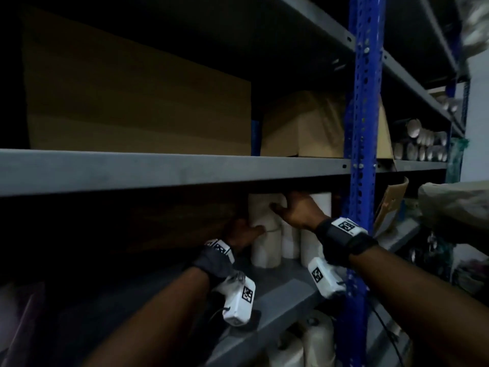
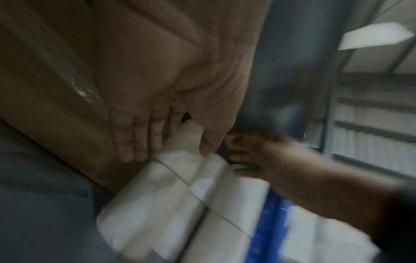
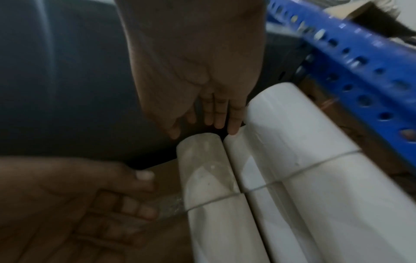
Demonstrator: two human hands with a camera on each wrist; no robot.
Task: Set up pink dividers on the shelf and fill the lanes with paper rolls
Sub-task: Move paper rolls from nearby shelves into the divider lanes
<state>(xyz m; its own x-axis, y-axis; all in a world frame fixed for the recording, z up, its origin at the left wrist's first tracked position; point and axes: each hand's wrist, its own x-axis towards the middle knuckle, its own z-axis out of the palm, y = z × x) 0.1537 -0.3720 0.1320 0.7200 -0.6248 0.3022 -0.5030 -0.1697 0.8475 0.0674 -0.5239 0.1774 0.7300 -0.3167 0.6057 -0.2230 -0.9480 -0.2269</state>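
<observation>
White paper rolls [image 1: 266, 250] stand two high on the grey shelf board [image 1: 285, 290], just left of the blue upright. My left hand [image 1: 242, 234] holds the upper left roll [image 2: 186, 135]. Its fingers [image 2: 135, 138] lie flat between that roll and a brown cardboard box [image 2: 56, 89], and its thumb rests on the roll's front. My right hand [image 1: 293, 210] reaches in above with straight fingers [image 3: 216, 113]. Their tips touch the tops of the upper rolls [image 3: 290, 128]. No pink divider shows in any view.
A grey shelf beam [image 1: 158, 170] hangs low over the rolls. The blue perforated upright [image 1: 362, 128] stands close on the right. Cardboard boxes [image 1: 132, 107] fill the shelf above. More white rolls [image 1: 312, 340] sit on the shelf below. A sleeve [image 1: 455, 205] shows at the far right.
</observation>
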